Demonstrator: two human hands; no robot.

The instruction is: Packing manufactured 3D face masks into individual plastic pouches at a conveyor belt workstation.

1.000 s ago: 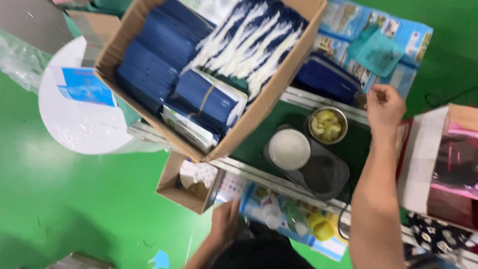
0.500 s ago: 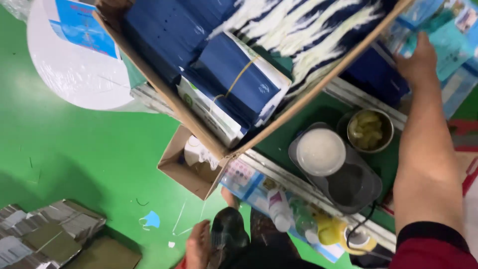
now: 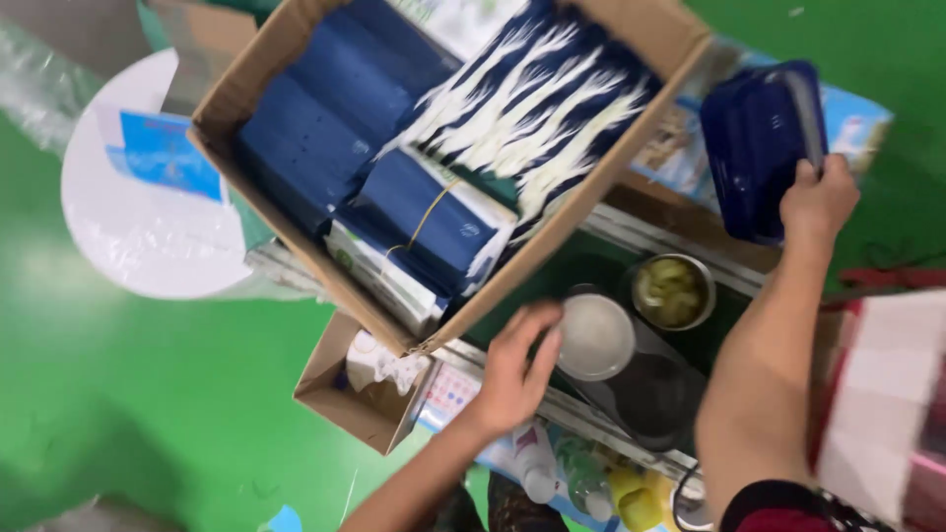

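Since earlier, left hand (image 3: 514, 372) rises, open, to white lid (image 3: 593, 337); right hand (image 3: 818, 202) grips blue pouch stack (image 3: 754, 148): light, floppy, slippery; pinch edge.

Both hands are bare: no gloves, rings or watch show on the left hand (image 3: 514, 369) in the lower middle of the frame or on the right hand (image 3: 816, 202) at the upper right. The forearms are uncovered as well. At the bottom right edge, the right upper arm ends in a short dark red sleeve (image 3: 764, 504) with a darker, near-black hem.
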